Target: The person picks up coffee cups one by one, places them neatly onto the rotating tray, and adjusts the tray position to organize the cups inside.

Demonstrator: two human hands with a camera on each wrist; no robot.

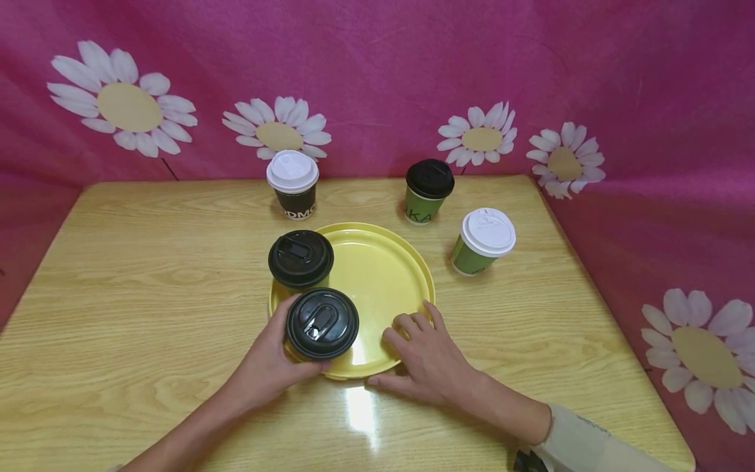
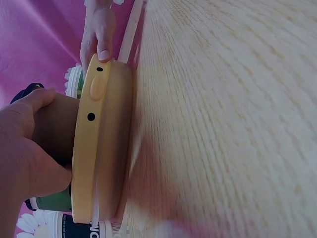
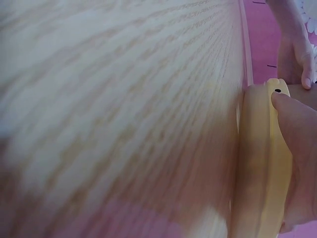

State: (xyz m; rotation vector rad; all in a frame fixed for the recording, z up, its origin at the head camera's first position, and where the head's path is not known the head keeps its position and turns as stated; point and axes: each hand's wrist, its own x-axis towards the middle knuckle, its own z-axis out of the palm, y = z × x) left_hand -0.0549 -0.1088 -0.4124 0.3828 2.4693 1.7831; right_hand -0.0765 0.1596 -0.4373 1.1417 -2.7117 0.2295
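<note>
My left hand point(image 1: 274, 357) grips a brown paper coffee cup point(image 2: 57, 121) under its glossy black lid point(image 1: 322, 324), thumb and fingers around its side. The cup is upright at the near left of a round yellow tray point(image 1: 389, 288). Just behind it, also on the tray, stands another coffee cup point(image 1: 301, 259) with a black lid, its body green in the left wrist view. My right hand point(image 1: 433, 360) holds the tray's near right rim, fingers bent over the edge and thumb against the outer wall. Two black dots and a raised oval mark that wall point(image 2: 86, 144).
Behind the tray stand a dark cup with a white lid point(image 1: 293, 183) and a green cup with a black lid point(image 1: 428, 191). A green cup with a white lid point(image 1: 483, 240) is to the right. Pink cloth point(image 1: 377, 72) with daisies borders the wooden table point(image 1: 147, 275).
</note>
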